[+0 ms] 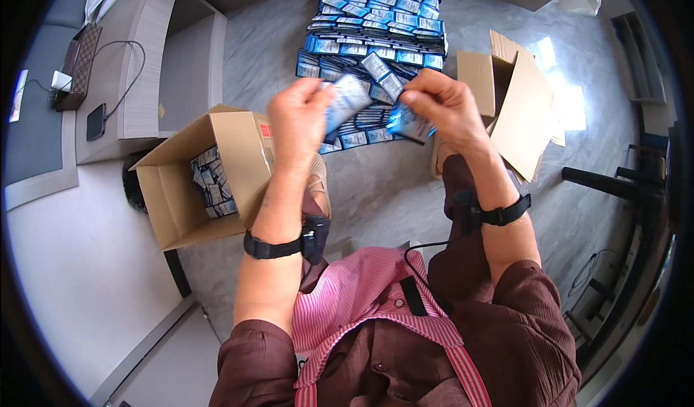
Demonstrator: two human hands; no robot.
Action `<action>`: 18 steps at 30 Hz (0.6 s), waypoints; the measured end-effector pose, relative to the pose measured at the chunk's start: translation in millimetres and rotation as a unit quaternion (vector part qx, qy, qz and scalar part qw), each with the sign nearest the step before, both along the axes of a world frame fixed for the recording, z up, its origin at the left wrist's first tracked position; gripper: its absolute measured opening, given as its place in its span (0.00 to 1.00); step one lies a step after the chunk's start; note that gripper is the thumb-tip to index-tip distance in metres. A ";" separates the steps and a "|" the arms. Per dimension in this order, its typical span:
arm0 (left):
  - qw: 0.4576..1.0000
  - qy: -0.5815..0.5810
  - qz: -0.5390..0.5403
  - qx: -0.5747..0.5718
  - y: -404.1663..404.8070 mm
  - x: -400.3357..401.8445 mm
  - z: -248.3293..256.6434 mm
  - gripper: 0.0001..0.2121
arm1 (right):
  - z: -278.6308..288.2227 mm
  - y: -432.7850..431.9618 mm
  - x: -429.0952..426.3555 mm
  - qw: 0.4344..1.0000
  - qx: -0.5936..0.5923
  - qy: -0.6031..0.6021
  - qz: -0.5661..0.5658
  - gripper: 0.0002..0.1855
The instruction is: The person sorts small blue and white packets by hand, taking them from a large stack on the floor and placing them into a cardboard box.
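Note:
My left hand (298, 122) pinches a blue and white packet (348, 99), blurred by motion. My right hand (450, 109) grips a shiny blue packet (411, 124) by its upper edge, between thumb and fingers. Right by those fingertips is a pair of pale-labelled packets (381, 75); whether they are held or lie on the pile I cannot tell. Under and beyond both hands, a large stack of blue and white packets (379, 25) is laid in overlapping rows on the floor. The two held packets are apart from each other.
To the left, an open cardboard box (173, 201) contains loose packets (214, 184). Another cardboard box (520, 109) with raised flaps stands at the right. A phone (96, 122) on a cable lies on the grey cabinet (130, 87). Black furniture legs (607, 183) jut in from the right.

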State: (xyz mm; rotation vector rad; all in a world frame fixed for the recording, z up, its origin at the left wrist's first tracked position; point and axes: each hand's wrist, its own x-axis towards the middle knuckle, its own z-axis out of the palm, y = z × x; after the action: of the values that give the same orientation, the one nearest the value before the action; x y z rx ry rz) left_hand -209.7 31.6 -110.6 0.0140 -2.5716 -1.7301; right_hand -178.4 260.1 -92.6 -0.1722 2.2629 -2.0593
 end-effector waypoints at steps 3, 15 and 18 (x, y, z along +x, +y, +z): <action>0.973 -0.122 -0.102 0.164 26.9 11.3 13.6 0.03 | -1.6 -21.3 3.2 0.997 0.075 0.025 -0.017 0.06; 0.972 -0.148 -0.168 0.073 24.2 15.2 18.6 0.02 | -1.9 -27.0 0.7 0.995 -0.058 -0.076 -0.041 0.10; 0.970 -0.135 -0.131 0.157 20.5 13.4 22.3 0.03 | -6.3 -15.8 -1.8 0.994 -0.054 -0.086 -0.035 0.15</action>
State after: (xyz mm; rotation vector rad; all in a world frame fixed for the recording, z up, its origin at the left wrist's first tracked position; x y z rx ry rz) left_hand -196.3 52.1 -88.3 -0.0901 -2.5349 -2.3722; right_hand -180.2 244.2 -98.9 0.0766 2.0871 -2.1413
